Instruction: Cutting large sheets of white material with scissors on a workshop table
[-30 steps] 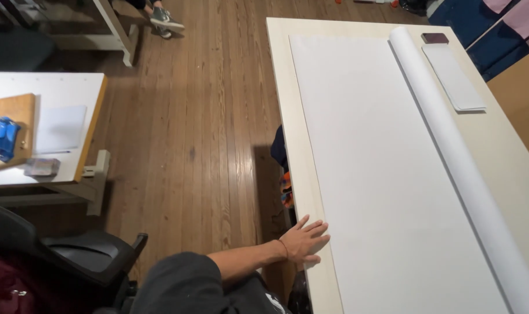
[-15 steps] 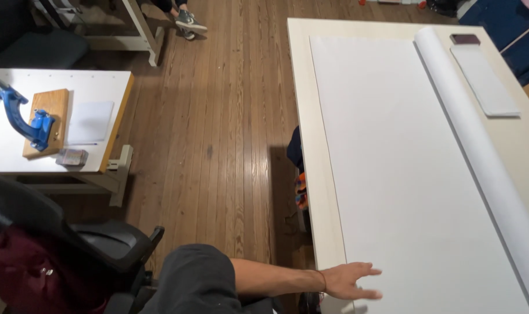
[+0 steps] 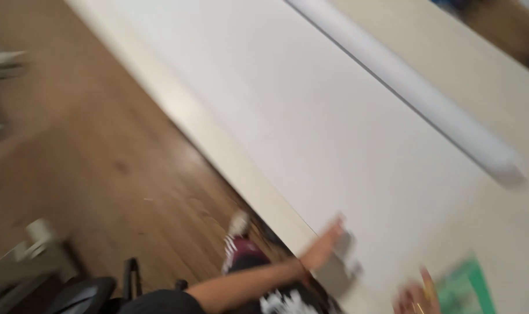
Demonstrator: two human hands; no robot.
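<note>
The view is heavily motion-blurred. A large white paper sheet [image 3: 311, 122] lies flat on a long cream table [image 3: 218, 145], with its rolled end [image 3: 404, 81] lying along the far side. My left hand [image 3: 325, 244] reaches across the table's near edge to the sheet's near corner and touches a blurred grey object [image 3: 341, 264] there. Whether it grips that object is unclear. My right hand [image 3: 414, 298] shows only partly at the bottom edge, fingers up, beside a green flat thing [image 3: 463, 285]. Its grip is hidden by blur.
A wooden plank floor [image 3: 101, 157] runs along the left of the table. A black office chair [image 3: 96, 291] sits at the bottom left. A foot in a shoe [image 3: 239, 224] shows below the table edge. A pale workbench corner [image 3: 26, 256] is at far left.
The camera has swung sharply and tilted, blurring everything. My left hand has slid along the table edge to the sheet's near corner. My right hand and a green thing have come into view.
</note>
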